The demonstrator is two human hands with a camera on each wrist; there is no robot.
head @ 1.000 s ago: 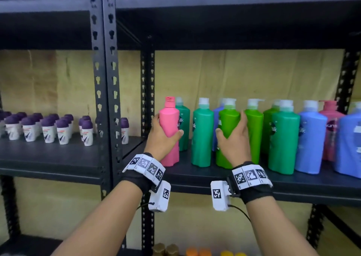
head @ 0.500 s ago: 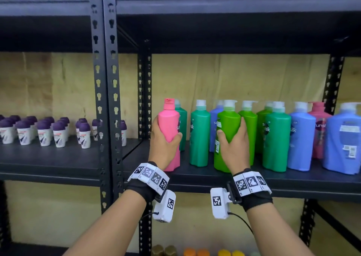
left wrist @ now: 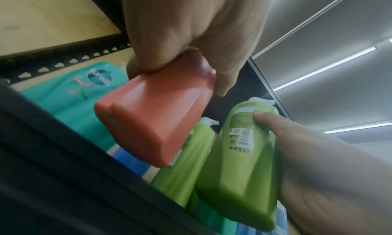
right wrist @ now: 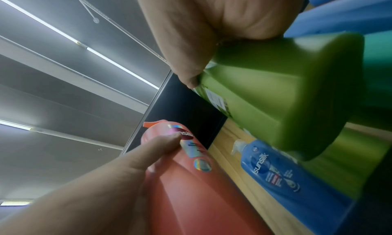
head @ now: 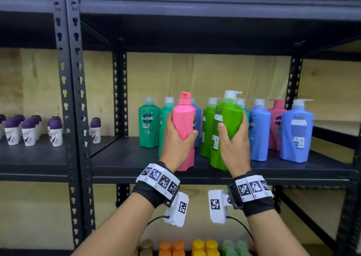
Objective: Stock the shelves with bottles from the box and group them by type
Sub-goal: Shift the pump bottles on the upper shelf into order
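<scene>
My left hand (head: 175,138) grips a pink flip-cap bottle (head: 184,123) around its middle, lifted just off the black shelf (head: 121,158). My right hand (head: 233,138) grips a light green pump bottle (head: 227,119), also raised and tilted slightly. In the left wrist view the pink bottle (left wrist: 152,121) shows its base, with the light green bottle (left wrist: 239,163) beside it. In the right wrist view the green bottle (right wrist: 275,91) fills the upper right and the pink bottle (right wrist: 191,180) lies below. Behind them stand dark green (head: 149,123), light green (head: 208,126), blue (head: 258,130) and pink (head: 277,123) bottles in a row.
Small white roll-ons with purple caps (head: 29,130) stand on the left bay's shelf. A perforated black upright (head: 72,99) divides the bays. Orange, yellow and green caps (head: 197,246) show on the shelf below. Bare shelf lies left of the dark green bottle.
Both hands have lifted their bottles off the shelf and drawn them toward me. The pink bottle moved right, exposing two dark green bottles on its left.
</scene>
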